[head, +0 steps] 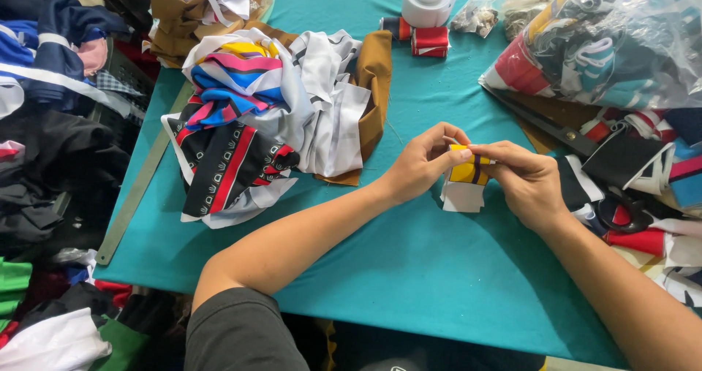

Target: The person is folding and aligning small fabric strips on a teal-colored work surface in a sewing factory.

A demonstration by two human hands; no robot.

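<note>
My left hand (422,163) and my right hand (525,183) meet above the teal table (409,269), both pinching a small folded fabric piece (469,172). The piece is yellow with a dark stripe on top and white below. My left thumb and forefinger grip its upper left corner. My right fingers hold its upper right edge, and the white lower part hangs down toward the table.
A heap of multicoloured fabric pieces (263,115) lies to the left. A white tape roll (428,0) and red fabric rolls (430,40) stand at the back. A clear plastic bag of fabric (621,42) and black scissors (621,214) are on the right. A long metal ruler (135,195) lies along the left edge.
</note>
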